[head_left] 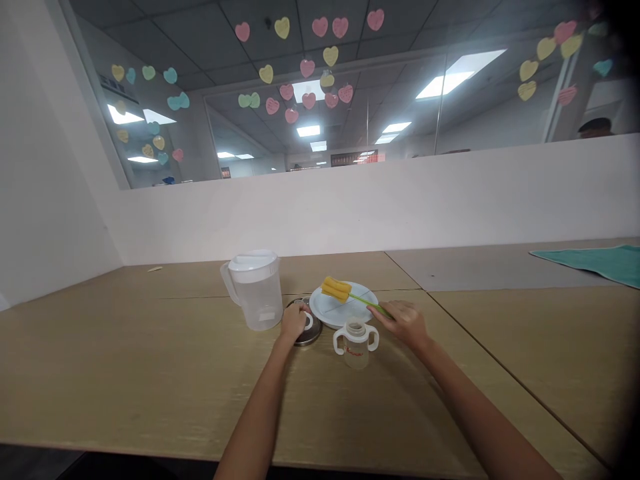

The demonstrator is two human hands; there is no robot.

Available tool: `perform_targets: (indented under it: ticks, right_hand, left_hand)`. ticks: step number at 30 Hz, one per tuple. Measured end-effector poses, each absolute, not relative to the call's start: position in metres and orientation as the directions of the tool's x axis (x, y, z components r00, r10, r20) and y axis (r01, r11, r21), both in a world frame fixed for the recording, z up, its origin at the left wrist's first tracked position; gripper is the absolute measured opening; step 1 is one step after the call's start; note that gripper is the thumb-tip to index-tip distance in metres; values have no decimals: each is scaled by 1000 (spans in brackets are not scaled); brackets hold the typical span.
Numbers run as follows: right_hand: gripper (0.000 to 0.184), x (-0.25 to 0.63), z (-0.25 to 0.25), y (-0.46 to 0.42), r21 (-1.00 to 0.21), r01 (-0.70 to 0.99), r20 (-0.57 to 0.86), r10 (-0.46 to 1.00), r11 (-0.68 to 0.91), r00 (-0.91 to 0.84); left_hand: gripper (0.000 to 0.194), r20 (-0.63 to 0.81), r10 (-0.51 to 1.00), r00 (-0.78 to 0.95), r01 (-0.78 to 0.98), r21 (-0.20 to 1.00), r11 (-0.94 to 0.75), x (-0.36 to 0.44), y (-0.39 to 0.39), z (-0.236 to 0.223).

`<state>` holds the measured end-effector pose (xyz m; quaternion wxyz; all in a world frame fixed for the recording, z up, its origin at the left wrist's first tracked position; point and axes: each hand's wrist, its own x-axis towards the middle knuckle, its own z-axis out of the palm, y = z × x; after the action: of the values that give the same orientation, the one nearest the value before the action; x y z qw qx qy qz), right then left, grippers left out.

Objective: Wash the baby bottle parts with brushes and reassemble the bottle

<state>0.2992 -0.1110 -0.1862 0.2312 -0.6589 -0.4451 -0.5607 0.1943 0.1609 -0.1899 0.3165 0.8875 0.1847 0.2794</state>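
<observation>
The right hand [406,323] is gripping a leftward-pointing sponge brush [336,290], the bottle [357,350] standing at that hand's left. The left hand [295,323] is holding a white ring [309,321].

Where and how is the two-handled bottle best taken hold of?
I'd grip the bottle by its white handles, coming in from both sides, one hand on each. It stands upright, and the handles curve out on opposite sides below the open mouth. The right hand holds the sponge brush, so it would likely need freeing first.
</observation>
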Motion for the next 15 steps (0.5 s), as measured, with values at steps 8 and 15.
perform_targets:
  ticks: [8, 15]
  right_hand:
    - [35, 304, -190, -106, 68, 798, 936, 315, -598, 156]
    - [40, 303, -189, -105, 82, 781, 932, 326, -619, 160]
  left_hand:
    - [32, 616, 545, 569, 86, 614, -784, 188, 143, -170]
    - [34, 710, 140, 690, -196, 369, -908, 195, 98, -172]
